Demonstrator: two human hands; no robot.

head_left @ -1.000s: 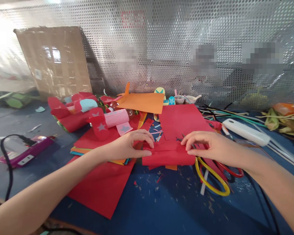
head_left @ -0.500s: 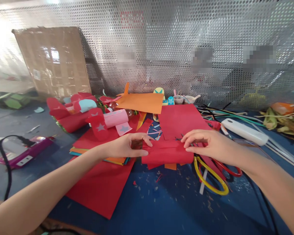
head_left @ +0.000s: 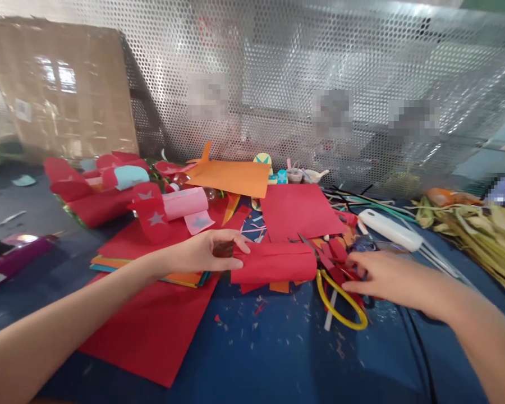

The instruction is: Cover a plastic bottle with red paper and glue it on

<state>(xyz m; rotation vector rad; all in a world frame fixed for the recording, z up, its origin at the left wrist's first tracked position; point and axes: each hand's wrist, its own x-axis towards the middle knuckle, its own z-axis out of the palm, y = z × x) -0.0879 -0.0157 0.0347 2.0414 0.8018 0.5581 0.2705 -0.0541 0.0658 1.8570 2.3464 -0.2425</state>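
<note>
My left hand (head_left: 212, 252) pinches the left end of a rolled red paper tube (head_left: 275, 262), thumb in front and fingers on top, the tube lying crosswise on the blue table (head_left: 252, 348). My right hand (head_left: 382, 278), fingers loosely curled and parted from the thumb, is over the red scraps just beside the yellow-handled scissors (head_left: 343, 306), well apart from the tube.
</note>
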